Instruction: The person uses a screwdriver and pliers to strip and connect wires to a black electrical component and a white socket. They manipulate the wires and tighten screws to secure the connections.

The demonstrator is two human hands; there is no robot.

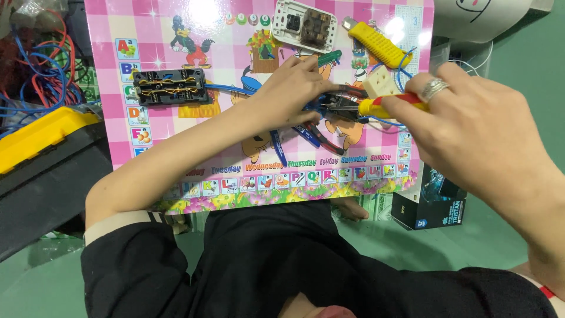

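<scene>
Right now your left hand (297,88) pinches the blue wires (232,89) and the small dark part (341,105) at the middle of the pink picture board (235,35), fingers drawn together on them. Your right hand (471,126), ring on one finger, is wrapped tight around a tool with a red and yellow handle (391,105) whose tip meets that dark part just right of your left fingertips.

Mind the tip: it works almost against your left fingers, and a slip off the part would likely drive it into them. Your right hand also hides much of the joint, so you are judging the contact partly blind.

The blue-handled cutters (315,135) lie just near of your left hand, partly under the wires; a tug could drag them along or snag the lead. The wire runs left to the black terminal block (170,86), which lies loose, so a hard pull may slide it or strain its connection. The cream connector block (382,82) sits touching your right knuckles and could be knocked off the board's right edge.
</scene>
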